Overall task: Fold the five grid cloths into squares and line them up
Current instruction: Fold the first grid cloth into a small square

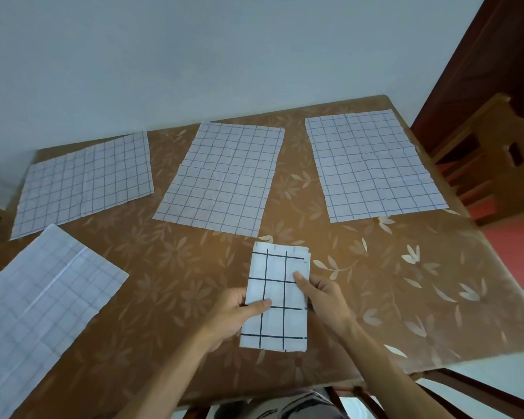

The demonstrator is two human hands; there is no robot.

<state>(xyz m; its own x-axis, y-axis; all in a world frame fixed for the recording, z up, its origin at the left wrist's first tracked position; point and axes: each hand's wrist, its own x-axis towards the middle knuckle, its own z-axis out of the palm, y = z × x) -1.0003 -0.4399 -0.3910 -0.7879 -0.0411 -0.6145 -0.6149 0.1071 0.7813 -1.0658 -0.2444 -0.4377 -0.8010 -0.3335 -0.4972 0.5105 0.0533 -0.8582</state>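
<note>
Logged folded cloth (pixel 280 293) at the near middle of the table (pixel 194 267): a narrow rectangle, several layers thick at the far edge, with bold dark grid lines and its long axis running away from the body. Could not tell whether it was resting on the tabletop or lifted just clear of it.

Found left hand (pixel 236 313) gripping the folded cloth at its left long edge, with left thumb (pixel 259 305) laid flat on top and the remaining fingers curled beneath, mostly hidden. Found right hand (pixel 327 297) gripping the opposite long edge a little farther up, with right thumb (pixel 300 278) pressed on top and the other fingers tucked under, out of sight. Pinched from both sides: thumb above, fingers below.

Counted four more grid cloths, all unfolded and flat. Noted far-left cloth (pixel 85 182), far-middle cloth (pixel 221 176) and far-right cloth (pixel 372 164) in a loose row along the far half of the table, apart from one another, each skewed at its own angle. Noted near-left cloth (pixel 43 303) at the left front, paler face up, one raised crease along it, lower part cut off by the picture's edge. Marked far-middle cloth as nearest to the folded cloth, near but not touching.

Recorded brown tabletop with pale leaf pattern, plain pale wall (pixel 194 55) behind, wooden chair (pixel 481 152) beyond the right edge.
</note>
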